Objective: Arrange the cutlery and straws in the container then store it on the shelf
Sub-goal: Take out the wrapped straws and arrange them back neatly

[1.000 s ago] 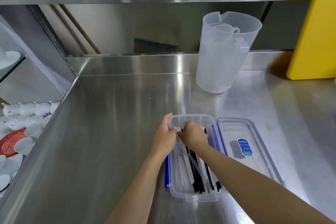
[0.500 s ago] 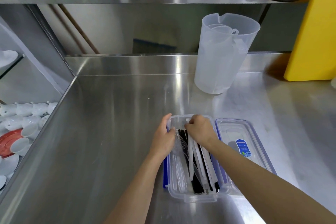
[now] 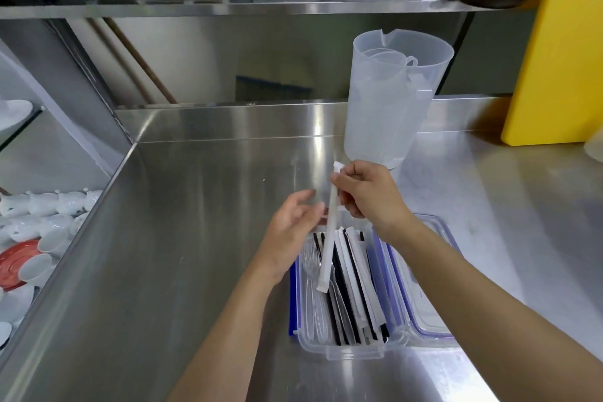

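The right hand (image 3: 368,196) pinches a wrapped straw (image 3: 330,232) over the container (image 3: 355,351), left hand (image 3: 290,225) loosely open at nine o'clock; a slack pinch could drop it crooked.

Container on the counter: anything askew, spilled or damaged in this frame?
Nothing spilled or damaged. One paper-wrapped straw is out of the container, held tilted above it by the right hand; the left hand is open beside it. The lid lies alongside.

Container (image 3: 354,347) on the worktop (image 3: 195,238) near its front edge, straws (image 3: 355,287) and cutlery (image 3: 313,274) inside it, lid (image 3: 434,320) touching its right side, jug (image 3: 391,101) behind, shelf (image 3: 228,8) above, cups (image 3: 42,206) left beyond the worktop's edge.
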The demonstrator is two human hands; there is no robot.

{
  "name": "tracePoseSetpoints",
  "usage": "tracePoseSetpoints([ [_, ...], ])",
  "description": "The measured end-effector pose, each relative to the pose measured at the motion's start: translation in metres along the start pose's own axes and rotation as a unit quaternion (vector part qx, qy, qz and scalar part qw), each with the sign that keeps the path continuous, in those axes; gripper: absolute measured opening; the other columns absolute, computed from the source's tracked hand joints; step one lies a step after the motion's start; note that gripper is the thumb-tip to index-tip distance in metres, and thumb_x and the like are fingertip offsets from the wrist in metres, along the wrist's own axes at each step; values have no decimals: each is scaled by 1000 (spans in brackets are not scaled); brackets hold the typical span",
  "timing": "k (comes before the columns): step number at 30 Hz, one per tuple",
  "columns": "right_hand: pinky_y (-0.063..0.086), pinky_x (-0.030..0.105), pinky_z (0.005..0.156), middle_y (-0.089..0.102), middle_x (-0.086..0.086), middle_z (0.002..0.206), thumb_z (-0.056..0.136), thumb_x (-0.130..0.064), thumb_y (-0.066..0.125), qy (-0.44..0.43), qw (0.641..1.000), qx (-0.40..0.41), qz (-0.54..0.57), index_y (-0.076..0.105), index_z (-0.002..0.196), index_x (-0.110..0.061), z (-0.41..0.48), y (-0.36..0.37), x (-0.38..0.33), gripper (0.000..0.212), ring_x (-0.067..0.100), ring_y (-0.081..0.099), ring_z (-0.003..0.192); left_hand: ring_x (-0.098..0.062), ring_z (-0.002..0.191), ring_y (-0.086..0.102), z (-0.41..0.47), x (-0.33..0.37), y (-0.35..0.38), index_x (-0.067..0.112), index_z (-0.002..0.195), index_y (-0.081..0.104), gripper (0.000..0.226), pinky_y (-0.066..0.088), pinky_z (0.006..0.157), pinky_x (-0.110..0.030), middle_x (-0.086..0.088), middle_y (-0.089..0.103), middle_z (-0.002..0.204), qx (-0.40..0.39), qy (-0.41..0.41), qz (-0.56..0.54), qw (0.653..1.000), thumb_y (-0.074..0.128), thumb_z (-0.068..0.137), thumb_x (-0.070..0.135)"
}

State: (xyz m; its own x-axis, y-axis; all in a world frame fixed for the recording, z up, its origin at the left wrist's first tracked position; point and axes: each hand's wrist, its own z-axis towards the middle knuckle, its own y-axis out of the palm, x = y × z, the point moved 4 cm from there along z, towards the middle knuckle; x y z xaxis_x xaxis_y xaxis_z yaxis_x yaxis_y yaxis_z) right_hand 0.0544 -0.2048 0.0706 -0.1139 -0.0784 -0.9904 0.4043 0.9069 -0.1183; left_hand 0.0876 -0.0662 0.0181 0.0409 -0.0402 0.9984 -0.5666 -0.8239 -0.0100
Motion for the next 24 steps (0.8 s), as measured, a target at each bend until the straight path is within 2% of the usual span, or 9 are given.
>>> tracePoseSetpoints([
  [2,28,13,31,52,-3,38,89,-9,59,4,1000,-24,16,49,62,-9,-2,7,-2,29,6,36,26,-10,79,70,-1,4,10,19,110,58,30,55,72,-20,9,74,81,-37,0,3,999,59,86,38],
  [4,28,14,31,54,3,46,90,-13,57,11,999,-24,19,50,67,-8,-3,10,3,24,8,37,27,-9,57,62,-3,5,12,18,94,61,11,52,58,-21,6,67,63,-16,7,11,1000,50,94,18],
  [7,34,19,36,56,10,59,95,-18,49,26,997,34,-67,48,73,-10,-4,2,17,23,11,44,34,-5,41,41,-5,-2,8,16,85,57,21,39,40,-21,4,49,57,49,-21,0,999,41,96,8],
  [8,40,24,45,60,13,66,95,-17,48,23,983,40,-177,49,74,-9,-5,-3,22,22,17,52,45,-4,40,37,-6,-5,5,15,84,56,22,34,38,-19,4,47,58,72,-37,-12,997,39,96,8],
  [10,43,31,63,65,21,89,92,-11,47,38,908,-9,-416,48,72,-7,-10,-6,35,20,32,61,76,-3,38,35,-6,-10,2,14,83,54,22,29,36,-17,3,47,60,117,-65,-43,990,37,96,8],
  [12,44,33,71,63,23,107,87,-1,45,74,841,-76,-531,49,74,-6,-20,-2,50,14,36,61,98,-3,37,37,-7,-12,2,13,85,52,21,28,34,-17,1,50,63,147,-83,-68,983,35,95,7],
  [16,48,37,88,57,18,124,85,3,42,97,790,-122,-593,53,116,-1,-31,12,72,33,35,56,114,-4,35,35,-10,-9,13,11,88,49,16,27,33,-17,-1,49,65,139,-108,-84,981,35,95,5],
  [20,47,38,93,52,16,131,88,3,41,119,750,-134,-637,48,125,-3,-29,20,82,38,32,51,121,-6,36,36,-14,-4,12,8,90,51,14,29,34,-18,-1,50,61,123,-118,-74,983,38,93,4],
  [24,48,38,94,52,15,133,89,3,41,127,746,-137,-639,49,126,-3,-25,23,83,38,31,52,122,-8,36,40,-18,-3,6,2,98,52,15,36,37,-21,-3,52,64,127,-117,-50,984,38,94,4],
])
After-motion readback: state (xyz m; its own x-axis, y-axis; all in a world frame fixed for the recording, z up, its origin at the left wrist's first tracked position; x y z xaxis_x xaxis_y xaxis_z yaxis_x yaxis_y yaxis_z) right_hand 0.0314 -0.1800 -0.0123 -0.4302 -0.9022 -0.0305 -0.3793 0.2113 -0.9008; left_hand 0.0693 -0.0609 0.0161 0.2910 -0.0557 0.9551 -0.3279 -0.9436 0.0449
